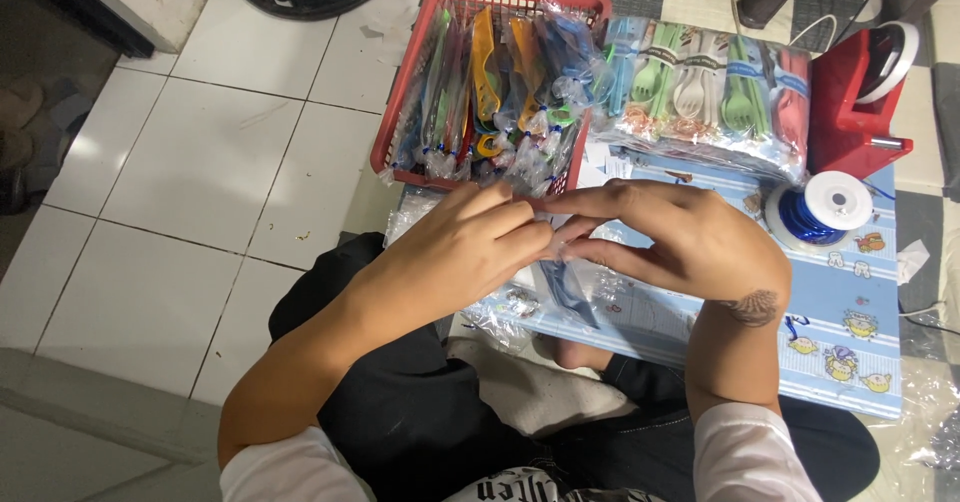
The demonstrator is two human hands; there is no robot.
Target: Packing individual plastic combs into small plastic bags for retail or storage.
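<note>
- Head view, grip: left hand and right hand are meeting fingertip to fingertip, both pinching closed on the neck of a clear plastic packet that is hanging just below the grip, over the lap board.
- Head view, risk: the film is looking slick; in my judgement the pinch could be slipping and the dark blue item inside sliding out, since the neck is not visibly tied.
- Head view, packages: beyond the grip, a red basket is holding upright bagged pieces in orange, blue and green; beyond and right, a row of bagged pastel cutlery sets is lying flat.
- Head view, right of the grip: a white spool of blue tie wire is resting beside a red tape dispenser.
</note>
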